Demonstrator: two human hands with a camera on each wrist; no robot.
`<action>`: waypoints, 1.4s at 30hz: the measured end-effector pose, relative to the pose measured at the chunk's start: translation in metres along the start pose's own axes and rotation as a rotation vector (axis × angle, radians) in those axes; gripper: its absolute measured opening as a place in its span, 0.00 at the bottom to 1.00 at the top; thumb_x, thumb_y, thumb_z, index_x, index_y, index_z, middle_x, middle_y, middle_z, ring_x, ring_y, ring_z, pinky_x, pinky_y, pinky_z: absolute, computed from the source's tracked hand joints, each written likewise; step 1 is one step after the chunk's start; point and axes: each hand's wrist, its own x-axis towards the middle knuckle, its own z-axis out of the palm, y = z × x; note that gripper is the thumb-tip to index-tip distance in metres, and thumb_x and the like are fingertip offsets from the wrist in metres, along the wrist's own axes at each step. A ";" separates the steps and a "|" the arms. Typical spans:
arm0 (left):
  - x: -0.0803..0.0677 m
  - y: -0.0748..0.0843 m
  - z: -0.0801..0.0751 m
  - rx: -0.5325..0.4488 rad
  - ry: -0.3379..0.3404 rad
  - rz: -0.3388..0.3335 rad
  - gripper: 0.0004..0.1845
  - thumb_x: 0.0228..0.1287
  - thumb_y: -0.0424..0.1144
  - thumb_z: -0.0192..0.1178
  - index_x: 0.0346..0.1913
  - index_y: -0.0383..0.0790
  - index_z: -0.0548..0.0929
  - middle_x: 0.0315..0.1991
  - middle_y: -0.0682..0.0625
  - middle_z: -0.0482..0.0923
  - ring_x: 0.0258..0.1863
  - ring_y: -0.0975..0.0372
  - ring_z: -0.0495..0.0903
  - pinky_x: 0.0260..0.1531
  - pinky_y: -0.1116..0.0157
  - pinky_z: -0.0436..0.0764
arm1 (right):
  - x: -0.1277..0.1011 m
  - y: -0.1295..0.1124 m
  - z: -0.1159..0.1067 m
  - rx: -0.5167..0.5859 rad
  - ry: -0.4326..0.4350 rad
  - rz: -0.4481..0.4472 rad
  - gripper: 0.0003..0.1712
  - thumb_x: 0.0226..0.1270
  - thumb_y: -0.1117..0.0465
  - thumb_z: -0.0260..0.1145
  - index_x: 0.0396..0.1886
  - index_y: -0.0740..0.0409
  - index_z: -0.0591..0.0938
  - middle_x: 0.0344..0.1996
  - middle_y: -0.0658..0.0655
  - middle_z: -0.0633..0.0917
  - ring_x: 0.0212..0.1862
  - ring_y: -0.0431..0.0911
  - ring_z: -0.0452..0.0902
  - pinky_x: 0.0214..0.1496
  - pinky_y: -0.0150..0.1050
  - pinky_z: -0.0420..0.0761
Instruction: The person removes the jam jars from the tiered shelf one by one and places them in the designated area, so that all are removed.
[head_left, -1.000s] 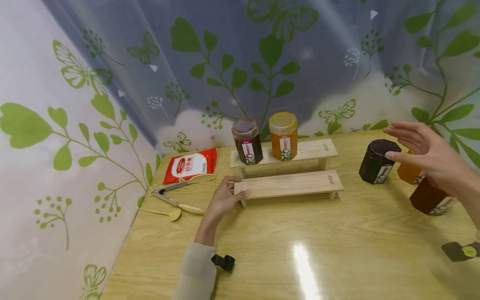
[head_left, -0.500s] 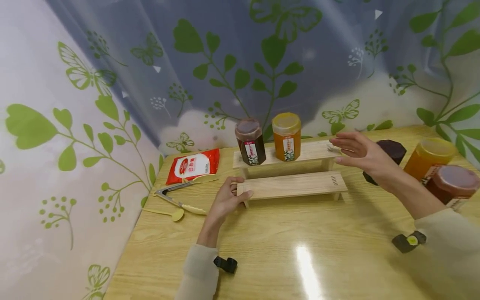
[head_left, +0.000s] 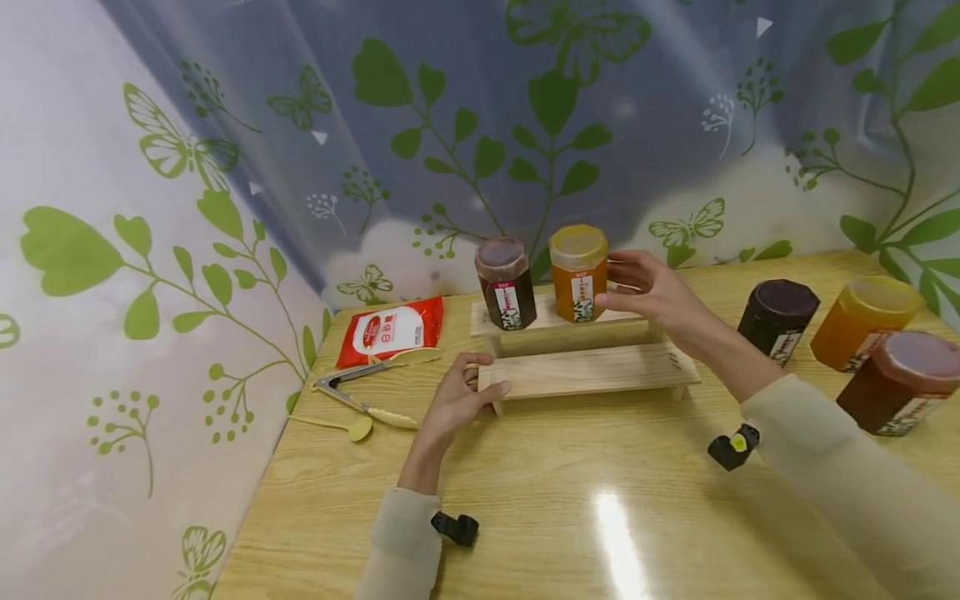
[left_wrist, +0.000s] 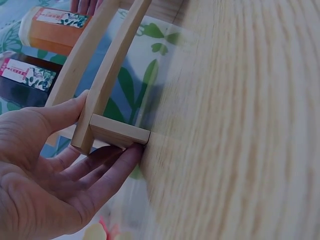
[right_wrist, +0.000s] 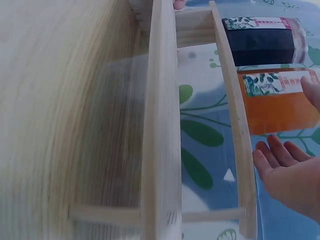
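Note:
A two-step wooden rack [head_left: 585,372] stands on the table. On its upper step are a dark jar [head_left: 507,287] and, to the right, an orange jar with a yellow lid [head_left: 577,277]. My left hand [head_left: 452,407] grips the left end of the lower step; the left wrist view shows the thumb on the board and fingers behind the leg [left_wrist: 119,132]. My right hand [head_left: 656,292] is at the right side of the orange jar, thumb and fingers spread. In the right wrist view, a gap shows between the fingertips [right_wrist: 272,145] and the orange jar [right_wrist: 277,102].
To the right stand a black-lidded dark jar [head_left: 777,321], a yellow-lidded jar [head_left: 866,321] and a reddish-brown jar [head_left: 896,387]. On the left lie a red-and-white packet [head_left: 393,331], tongs [head_left: 352,390] and a small yellow spoon [head_left: 356,429]. A patterned curtain [head_left: 487,100] hangs behind.
My right hand has moved left from the jars on the right, over the rack's right end, to the orange jar. The left hand keeps its grip on the rack.

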 end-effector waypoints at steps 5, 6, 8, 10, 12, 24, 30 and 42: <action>0.001 0.000 0.000 0.005 -0.003 -0.002 0.27 0.66 0.35 0.72 0.64 0.39 0.73 0.50 0.42 0.82 0.34 0.61 0.77 0.36 0.60 0.82 | 0.012 -0.001 0.011 -0.010 0.010 0.013 0.48 0.72 0.57 0.72 0.82 0.57 0.55 0.77 0.63 0.64 0.77 0.58 0.59 0.76 0.59 0.63; 0.001 0.001 0.000 0.005 -0.002 -0.004 0.27 0.66 0.35 0.72 0.64 0.40 0.73 0.50 0.42 0.82 0.34 0.61 0.77 0.35 0.60 0.82 | 0.014 -0.001 0.013 -0.014 0.008 0.015 0.48 0.72 0.57 0.72 0.82 0.57 0.55 0.77 0.63 0.64 0.76 0.59 0.60 0.75 0.59 0.63; 0.000 0.001 0.000 0.007 0.001 -0.004 0.27 0.66 0.35 0.73 0.64 0.40 0.73 0.49 0.42 0.82 0.33 0.61 0.76 0.35 0.59 0.82 | 0.018 0.000 0.017 -0.030 0.014 0.022 0.49 0.71 0.57 0.73 0.82 0.57 0.55 0.75 0.64 0.66 0.74 0.59 0.63 0.74 0.59 0.64; 0.000 0.001 0.000 0.009 0.002 -0.004 0.27 0.66 0.35 0.73 0.64 0.40 0.73 0.48 0.42 0.82 0.33 0.61 0.76 0.36 0.59 0.83 | 0.022 0.000 0.022 -0.044 0.021 0.028 0.50 0.70 0.56 0.74 0.82 0.55 0.56 0.73 0.63 0.68 0.72 0.58 0.65 0.72 0.59 0.66; 0.000 0.001 0.000 0.002 -0.002 -0.003 0.27 0.67 0.34 0.72 0.64 0.39 0.73 0.48 0.41 0.82 0.33 0.61 0.76 0.36 0.57 0.83 | 0.026 0.002 0.027 -0.052 0.031 0.031 0.52 0.68 0.55 0.75 0.83 0.53 0.56 0.72 0.63 0.69 0.71 0.58 0.67 0.71 0.60 0.67; 0.002 0.004 0.003 -0.006 -0.007 -0.006 0.27 0.68 0.34 0.71 0.66 0.37 0.71 0.51 0.40 0.81 0.35 0.61 0.77 0.40 0.51 0.84 | 0.025 0.006 0.037 -0.111 0.138 0.010 0.54 0.64 0.53 0.79 0.84 0.47 0.57 0.71 0.62 0.71 0.70 0.60 0.69 0.70 0.61 0.70; 0.001 0.004 0.003 0.009 -0.002 0.001 0.27 0.68 0.34 0.71 0.65 0.37 0.72 0.49 0.40 0.82 0.33 0.61 0.76 0.38 0.53 0.83 | 0.010 0.007 0.032 -0.100 0.136 0.015 0.52 0.65 0.53 0.78 0.82 0.48 0.59 0.70 0.62 0.72 0.68 0.59 0.70 0.68 0.60 0.71; -0.002 0.003 0.001 0.012 0.004 0.000 0.28 0.68 0.33 0.70 0.67 0.36 0.71 0.47 0.42 0.82 0.32 0.61 0.75 0.37 0.54 0.82 | -0.026 0.014 0.027 -0.097 0.232 -0.019 0.49 0.64 0.51 0.79 0.80 0.50 0.64 0.68 0.58 0.73 0.65 0.52 0.71 0.63 0.50 0.75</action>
